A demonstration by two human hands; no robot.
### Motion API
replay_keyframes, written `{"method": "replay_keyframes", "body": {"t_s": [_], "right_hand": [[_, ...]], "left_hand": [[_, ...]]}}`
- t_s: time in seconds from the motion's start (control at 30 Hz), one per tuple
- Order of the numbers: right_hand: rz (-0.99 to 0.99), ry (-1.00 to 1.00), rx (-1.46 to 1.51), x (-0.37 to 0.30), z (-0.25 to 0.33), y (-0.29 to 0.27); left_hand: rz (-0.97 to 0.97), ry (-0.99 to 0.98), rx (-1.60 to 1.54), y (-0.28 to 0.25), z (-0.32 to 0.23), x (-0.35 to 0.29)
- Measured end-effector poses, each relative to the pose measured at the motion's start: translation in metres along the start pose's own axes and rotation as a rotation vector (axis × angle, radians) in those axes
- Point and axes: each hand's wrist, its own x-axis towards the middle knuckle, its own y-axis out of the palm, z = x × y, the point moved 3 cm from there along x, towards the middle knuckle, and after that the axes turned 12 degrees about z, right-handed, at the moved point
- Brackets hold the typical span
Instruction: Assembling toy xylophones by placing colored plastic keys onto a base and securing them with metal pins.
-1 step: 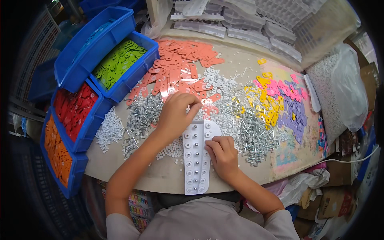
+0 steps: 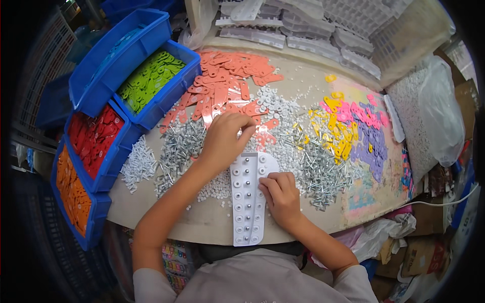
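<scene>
My left hand (image 2: 226, 139) is over the near edge of a pile of coral-coloured plastic tabs (image 2: 227, 68), its thumb and fingers bent together. Whatever the fingertips hold, if anything, is hidden. Beside the right edge of a white plastic tray (image 2: 241, 240), my right hand (image 2: 284, 199) has thumb and forefinger pinched together, and I cannot make out anything between them. Round white pieces sit along both sides of the tray, with a row of shiny metal pins (image 2: 248, 194) down its middle. Loose metal pins (image 2: 323, 177) and small white round caps (image 2: 275, 103) lie around both hands.
Blue bins at the left hold green (image 2: 151, 76), red (image 2: 93, 139) and orange tabs (image 2: 70, 189). White plastic pegs (image 2: 139, 164) lie near them. Yellow (image 2: 343, 146), pink (image 2: 361, 112) and purple tabs (image 2: 371, 151) spread at the right, before a bag of white bits (image 2: 417, 101). White trays (image 2: 252, 35) stack behind.
My left hand has shifted very slightly to the right. The right hand and the white tray stay practically where they were.
</scene>
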Motion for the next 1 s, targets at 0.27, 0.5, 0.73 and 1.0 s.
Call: {"method": "replay_keyframes", "body": {"t_s": [0.27,0.5,0.73,1.0], "right_hand": [[0.007,0.134,0.211,0.026,-0.023,-0.029],[-0.056,0.136,-0.043,0.105,-0.133,-0.045],[0.174,0.275,0.054,0.133,-0.169,-0.016],[0.148,0.325,0.209,0.109,-0.119,-0.036]], "left_hand": [[0.138,-0.168,0.113,0.028,0.040,0.071],[0.142,-0.120,0.193,0.041,0.043,0.079],[0.032,-0.012,0.174,0.027,0.020,0.057],[0.173,-0.074,-0.185,-0.017,-0.025,-0.052]]}}
